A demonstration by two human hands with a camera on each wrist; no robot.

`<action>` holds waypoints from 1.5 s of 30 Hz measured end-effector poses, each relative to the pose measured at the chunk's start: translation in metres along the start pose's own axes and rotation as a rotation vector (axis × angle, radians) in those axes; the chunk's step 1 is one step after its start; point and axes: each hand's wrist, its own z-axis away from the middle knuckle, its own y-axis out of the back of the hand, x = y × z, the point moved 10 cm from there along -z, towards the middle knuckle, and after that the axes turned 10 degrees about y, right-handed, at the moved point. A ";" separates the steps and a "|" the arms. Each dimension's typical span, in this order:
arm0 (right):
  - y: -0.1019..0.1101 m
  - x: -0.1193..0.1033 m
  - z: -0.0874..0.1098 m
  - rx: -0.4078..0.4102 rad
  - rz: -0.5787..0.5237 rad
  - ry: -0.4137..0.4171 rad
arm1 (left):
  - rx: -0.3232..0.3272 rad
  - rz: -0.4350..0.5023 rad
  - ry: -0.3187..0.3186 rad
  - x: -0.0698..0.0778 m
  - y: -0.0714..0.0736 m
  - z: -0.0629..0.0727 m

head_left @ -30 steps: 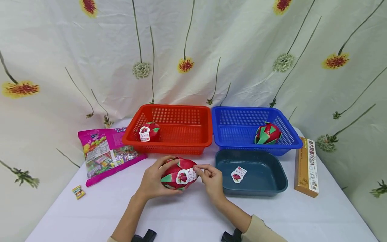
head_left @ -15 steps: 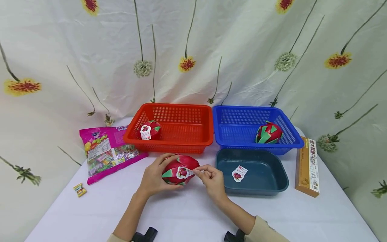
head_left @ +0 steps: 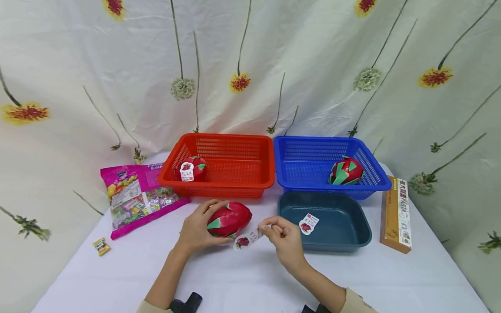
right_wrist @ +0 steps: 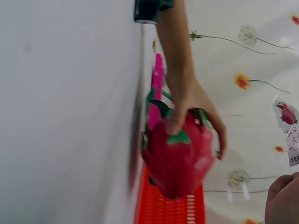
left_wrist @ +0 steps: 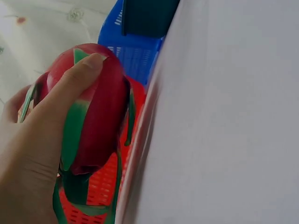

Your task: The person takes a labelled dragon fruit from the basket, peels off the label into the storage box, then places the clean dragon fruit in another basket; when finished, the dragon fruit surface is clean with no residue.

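Although the head view makes it hard to tell whether the loose sticker [head_left: 242, 242] touches the held dragon fruit [head_left: 233, 216], the right wrist view shows the two clearly apart. Green scales [left_wrist: 76, 186] at the fruit's end, covered by the hand in the head view, show in the left wrist view.

The left hand's grip [head_left: 197, 226] is spread wide around the fruit, thumb and fingers on opposite sides. The right hand's grip [head_left: 285, 240] is nearly closed, pinching the sticker's end between thumb and fingers. The fruit lies to the left of this hand, with the sticker between.

Partly behind the right hand is a teal tray [head_left: 340, 226] with another sticker [head_left: 309, 224] inside; the hand hides its near left corner. Beyond, a red basket [head_left: 238, 171] and a blue basket [head_left: 303, 171] each contain a dragon fruit. A candy bag [head_left: 141, 191] and small packet [head_left: 101, 247] lie left, a pasta box [head_left: 396, 215] right, all on the table [head_left: 219, 278].
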 end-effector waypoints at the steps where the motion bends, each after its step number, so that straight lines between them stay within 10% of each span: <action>1: 0.009 -0.004 -0.002 0.018 -0.006 0.022 | -0.007 -0.006 0.007 -0.003 -0.001 0.000; 8: 0.100 -0.006 -0.016 0.118 0.204 -0.099 | -0.053 -0.001 0.050 -0.018 -0.006 0.003; 15: 0.168 0.026 -0.015 0.000 0.461 -0.349 | -0.052 -0.011 0.071 -0.022 -0.004 0.009; 25: 0.171 0.079 -0.019 -0.318 0.666 -0.376 | -0.065 0.000 0.082 -0.022 -0.008 0.008; 45: 0.184 0.093 -0.019 -0.374 0.950 -0.332 | -0.082 0.002 0.060 -0.011 -0.015 0.001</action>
